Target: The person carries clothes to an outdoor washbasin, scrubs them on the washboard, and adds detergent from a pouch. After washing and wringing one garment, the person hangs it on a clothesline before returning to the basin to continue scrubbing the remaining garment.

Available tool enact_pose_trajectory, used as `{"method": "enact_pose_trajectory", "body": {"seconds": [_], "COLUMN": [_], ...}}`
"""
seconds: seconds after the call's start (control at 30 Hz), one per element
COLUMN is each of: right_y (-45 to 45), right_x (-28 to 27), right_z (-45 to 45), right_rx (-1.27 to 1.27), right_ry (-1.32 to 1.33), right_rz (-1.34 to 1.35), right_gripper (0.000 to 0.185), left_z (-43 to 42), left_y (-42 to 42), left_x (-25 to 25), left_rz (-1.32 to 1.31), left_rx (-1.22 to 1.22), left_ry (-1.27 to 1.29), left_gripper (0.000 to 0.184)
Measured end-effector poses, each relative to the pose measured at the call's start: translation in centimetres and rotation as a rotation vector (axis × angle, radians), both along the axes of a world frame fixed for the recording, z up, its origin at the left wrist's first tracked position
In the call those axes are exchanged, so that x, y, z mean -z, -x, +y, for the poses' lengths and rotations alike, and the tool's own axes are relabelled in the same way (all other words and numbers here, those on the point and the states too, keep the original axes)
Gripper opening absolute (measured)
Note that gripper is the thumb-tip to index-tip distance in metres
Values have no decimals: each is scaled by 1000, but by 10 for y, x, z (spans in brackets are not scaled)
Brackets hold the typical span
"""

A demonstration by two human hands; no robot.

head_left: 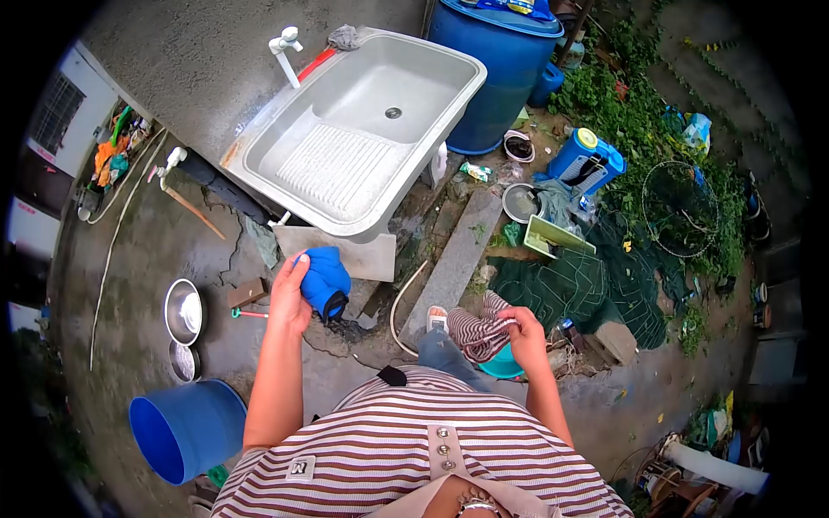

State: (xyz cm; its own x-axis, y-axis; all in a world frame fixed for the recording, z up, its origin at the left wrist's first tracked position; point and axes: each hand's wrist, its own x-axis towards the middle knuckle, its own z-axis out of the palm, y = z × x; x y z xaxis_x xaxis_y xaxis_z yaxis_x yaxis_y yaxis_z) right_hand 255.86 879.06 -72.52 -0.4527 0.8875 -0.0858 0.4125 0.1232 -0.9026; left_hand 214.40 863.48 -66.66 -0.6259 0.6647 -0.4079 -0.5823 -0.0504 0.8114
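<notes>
In the head view my left hand [291, 292] is closed on a bundled blue cloth [325, 278] with a dark edge, held in front of the sink's near end. On the other side, my right hand [523, 331] grips a bunched brown-and-white striped cloth [477, 335]. Its stripes resemble those of the shirt I wear; I cannot tell whether the two are joined. Behind that cloth a turquoise basin [501, 366] is partly hidden. Ahead stands a grey sink [406, 177] with a ribbed washboard and a white tap [287, 53].
A blue barrel [492, 78] stands behind the sink. Metal bowls [184, 312] and a blue bucket [188, 430] sit at left. Dark green netting [570, 289], a blue sprayer tank [587, 164] and a stone slab [458, 255] lie to the right.
</notes>
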Motion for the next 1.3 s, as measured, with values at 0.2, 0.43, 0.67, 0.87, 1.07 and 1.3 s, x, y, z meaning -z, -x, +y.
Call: {"method": "enact_pose_trajectory", "body": {"seconds": [0.2,0.43,0.67,0.87,1.07,1.3], "right_y": [38,63,103,131,194,276], "right_x": [-53,-81,-103,-112,-130,-158], "right_z": [103,196,260,323,389,422], "right_rx": [-125,-171,-252,-366,-508,-603], "right_ry": [-7,-82,-57,73,127,248], "right_rz": [79,107,168,157,160,396], "right_gripper": [35,33,36,35,35,22], "left_z": [117,140,166,197,206,273], "left_y": [96,157,105,108,110,145], "left_x": [-19,43,82,135,129,114], "left_rz": [143,1033,1370,1422,1309,867], "left_rx": [-156,-344,-82,-16,-193,-369], "left_ry": [-38,686,1020,1334,1314,854], "left_gripper": [34,57,76,58,38,35]}}
